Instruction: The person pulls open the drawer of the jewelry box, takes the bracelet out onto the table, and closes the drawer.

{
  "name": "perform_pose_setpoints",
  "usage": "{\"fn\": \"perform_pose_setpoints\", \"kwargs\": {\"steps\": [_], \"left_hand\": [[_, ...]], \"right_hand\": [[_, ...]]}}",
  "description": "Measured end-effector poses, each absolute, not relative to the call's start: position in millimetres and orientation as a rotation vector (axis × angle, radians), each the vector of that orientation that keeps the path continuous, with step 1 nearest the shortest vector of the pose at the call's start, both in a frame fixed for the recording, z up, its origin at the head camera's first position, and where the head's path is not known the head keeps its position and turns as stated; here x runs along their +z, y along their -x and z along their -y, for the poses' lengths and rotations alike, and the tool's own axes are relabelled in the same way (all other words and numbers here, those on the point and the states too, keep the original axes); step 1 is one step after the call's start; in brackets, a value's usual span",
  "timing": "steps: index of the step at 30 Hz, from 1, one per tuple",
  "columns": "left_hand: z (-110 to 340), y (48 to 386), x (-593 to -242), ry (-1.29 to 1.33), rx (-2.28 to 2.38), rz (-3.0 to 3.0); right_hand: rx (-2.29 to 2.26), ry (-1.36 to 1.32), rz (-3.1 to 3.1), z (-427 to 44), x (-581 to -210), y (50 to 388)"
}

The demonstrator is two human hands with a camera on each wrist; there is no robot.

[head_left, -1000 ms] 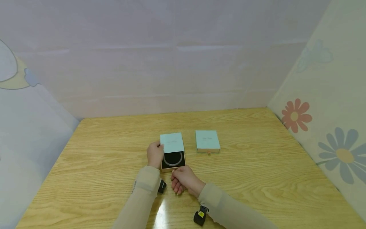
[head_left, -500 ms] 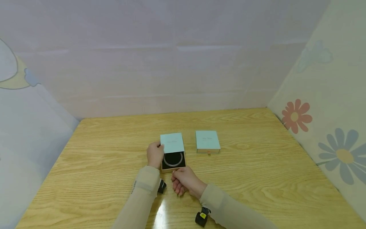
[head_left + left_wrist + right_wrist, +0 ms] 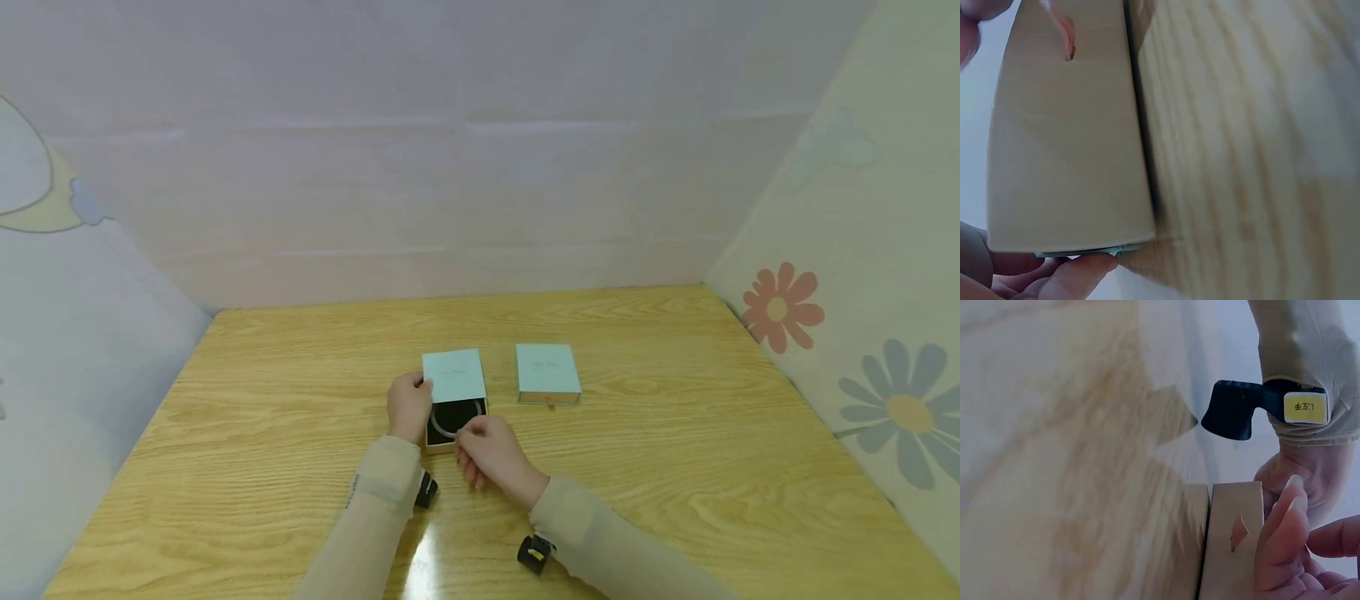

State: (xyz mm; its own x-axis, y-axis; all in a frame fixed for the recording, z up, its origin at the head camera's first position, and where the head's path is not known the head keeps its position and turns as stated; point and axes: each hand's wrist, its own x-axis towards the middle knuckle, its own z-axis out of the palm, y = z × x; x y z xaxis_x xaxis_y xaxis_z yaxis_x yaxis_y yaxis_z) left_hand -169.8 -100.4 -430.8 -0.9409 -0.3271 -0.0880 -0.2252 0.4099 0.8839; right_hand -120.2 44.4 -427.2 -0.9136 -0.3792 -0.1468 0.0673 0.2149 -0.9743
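Observation:
A pale mint jewelry box (image 3: 453, 375) lies on the table, its cardboard drawer (image 3: 441, 447) pulled part way out towards me. Inside, on black lining, sits a thin round bangle (image 3: 438, 427). My left hand (image 3: 408, 408) grips the box's left side, thumb near the top edge. Over the drawer's front right corner is my right hand (image 3: 495, 454), its thumb and fingertips bent close together at the bangle's near edge. Whether they pinch the bangle is hidden. In the right wrist view, the ribbon pull tab (image 3: 1239, 533) sticks out free from the drawer front.
A second mint box (image 3: 546, 368), closed, with its own small ribbon tab, stands to the right. The wooden table (image 3: 675, 433) ends against a pale back wall (image 3: 457, 208). Flower-printed sheeting (image 3: 847, 350) borders the right side.
My right hand has risen and moved forward from the drawer's front edge and tab to the bangle, partly covering it. The left hand and the box have stayed put.

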Motion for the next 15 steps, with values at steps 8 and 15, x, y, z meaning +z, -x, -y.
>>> {"fn": "perform_pose_setpoints", "kwargs": {"steps": [8, 15], "left_hand": [[100.7, 171.5, -432.4, -0.496, -1.555, 2.564], [101.1, 172.0, -431.6, -0.508, -1.529, 2.581]], "right_hand": [[-1.743, 0.437, -2.278, -43.1, -422.1, 127.4], [-1.524, 0.669, -2.542, -40.0, -419.0, 129.7]]}}
